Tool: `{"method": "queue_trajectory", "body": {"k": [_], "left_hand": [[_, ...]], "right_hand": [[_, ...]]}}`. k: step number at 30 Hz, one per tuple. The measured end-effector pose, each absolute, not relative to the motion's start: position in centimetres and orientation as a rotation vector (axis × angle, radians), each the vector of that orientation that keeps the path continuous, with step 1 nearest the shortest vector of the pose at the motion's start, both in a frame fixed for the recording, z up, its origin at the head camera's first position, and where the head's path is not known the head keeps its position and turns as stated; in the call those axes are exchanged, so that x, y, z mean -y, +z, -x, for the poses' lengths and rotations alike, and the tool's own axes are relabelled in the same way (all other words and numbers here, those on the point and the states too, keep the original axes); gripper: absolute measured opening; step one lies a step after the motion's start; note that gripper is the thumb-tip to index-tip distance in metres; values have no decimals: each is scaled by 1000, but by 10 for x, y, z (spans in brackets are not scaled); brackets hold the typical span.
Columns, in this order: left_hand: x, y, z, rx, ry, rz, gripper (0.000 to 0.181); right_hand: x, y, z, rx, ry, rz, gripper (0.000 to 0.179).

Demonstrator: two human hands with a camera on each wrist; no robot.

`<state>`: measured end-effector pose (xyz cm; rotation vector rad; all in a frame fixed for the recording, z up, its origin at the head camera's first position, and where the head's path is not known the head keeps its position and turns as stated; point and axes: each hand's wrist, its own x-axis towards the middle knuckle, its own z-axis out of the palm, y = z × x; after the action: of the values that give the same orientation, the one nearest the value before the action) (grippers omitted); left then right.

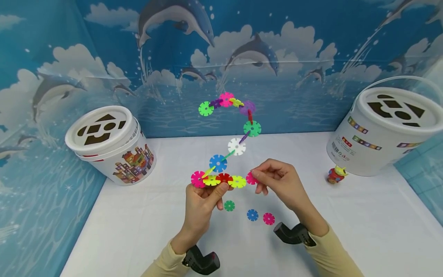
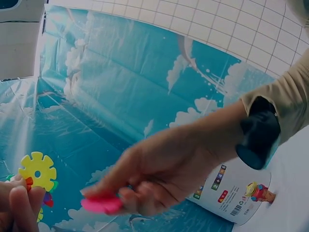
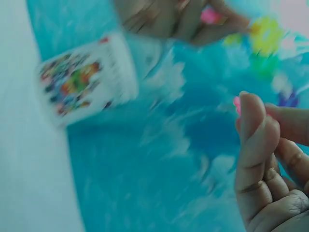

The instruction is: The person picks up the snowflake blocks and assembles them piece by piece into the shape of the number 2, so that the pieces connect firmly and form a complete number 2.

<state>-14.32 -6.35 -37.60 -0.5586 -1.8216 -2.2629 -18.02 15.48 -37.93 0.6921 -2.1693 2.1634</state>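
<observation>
While the disc chain (image 1: 232, 146) is pinched by the left grip (image 1: 204, 203), beside it a pink disc (image 1: 251, 178) is pinched by the right grip (image 1: 279, 179).

Smooth, matt plastic discs (image 1: 239, 181)

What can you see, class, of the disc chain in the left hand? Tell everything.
The chain joins notched, apparently plastic discs slot to slot. Pink, yellow, red, blue, white, green and purple appear; in the head view some discs show face-on, others edge-on. From a yellow end disc it runs left to a pink disc, then winds up the picture to a green end disc. The left hand pinches it by the red disc beside that yellow end; whether its far part touches anything is unclear.
</observation>
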Motion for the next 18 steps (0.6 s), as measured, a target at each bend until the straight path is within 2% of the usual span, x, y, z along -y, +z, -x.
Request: {"method": "queue_trajectory", "body": {"k": [6, 18], "left_hand": [[64, -376, 143, 1821, -2263, 564, 20], [64, -374, 143, 1809, -2268, 576, 17]], "right_hand": [[-147, -357, 162, 2063, 2158, -720, 7], [-142, -355, 148, 1978, 1940, -862, 12]]}}
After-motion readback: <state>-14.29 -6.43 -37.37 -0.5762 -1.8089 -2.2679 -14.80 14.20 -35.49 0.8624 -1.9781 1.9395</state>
